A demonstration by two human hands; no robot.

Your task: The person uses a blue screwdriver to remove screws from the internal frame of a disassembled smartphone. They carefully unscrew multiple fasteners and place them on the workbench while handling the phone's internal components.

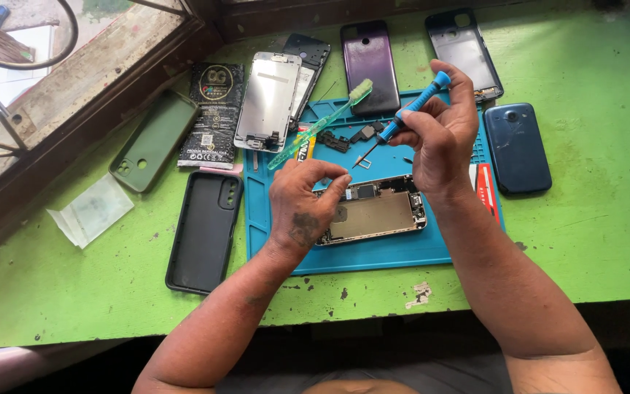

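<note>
While my right hand (442,135) grips a blue screwdriver (402,120) above the centre of the frame, its fingers closed around the handle and its tip angled down-left, my left hand (306,201) pinches thumb and fingertips together just beside the opened phone (377,215), which lies on the blue mat (373,255) at centre.

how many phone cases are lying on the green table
2, both left of the blue mat: an olive green case near the window frame, and a black case beside the mat's left edge. Others may lie out of view.
</note>
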